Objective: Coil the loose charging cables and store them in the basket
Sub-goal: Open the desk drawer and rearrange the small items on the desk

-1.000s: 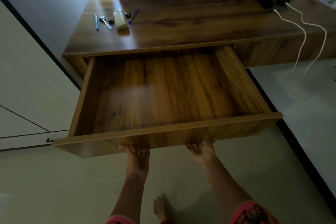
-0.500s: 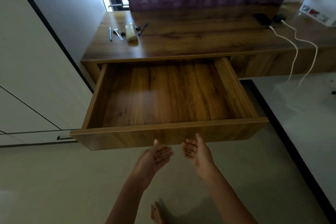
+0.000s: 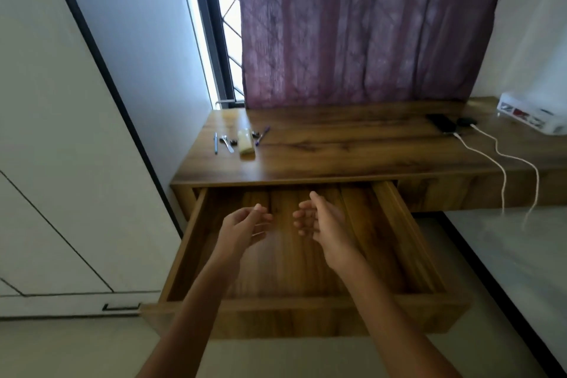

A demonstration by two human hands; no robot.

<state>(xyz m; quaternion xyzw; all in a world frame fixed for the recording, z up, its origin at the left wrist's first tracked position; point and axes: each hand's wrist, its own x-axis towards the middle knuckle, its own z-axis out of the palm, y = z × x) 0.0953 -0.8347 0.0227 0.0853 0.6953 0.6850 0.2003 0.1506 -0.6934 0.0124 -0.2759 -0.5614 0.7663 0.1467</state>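
**Coiling not yet begun**

Worktop (image 3: 352, 159): carries two white cables (image 3: 503, 190) at its right end, uncoiled, trailing over the edge.
Drawer (image 3: 408, 233): pulled out.
Left hand (image 3: 242, 224), right hand (image 3: 322, 221): fingers loose, holding nothing, above the drawer.
Basket: not in sight.

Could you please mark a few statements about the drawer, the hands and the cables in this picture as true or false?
1. The drawer is pulled open. True.
2. The left hand grips a cable. False: it holds nothing.
3. Two white cables hang over the front edge of the desk. True.
4. The right hand rests on the desk. False: it hovers over the drawer, fingers relaxed.
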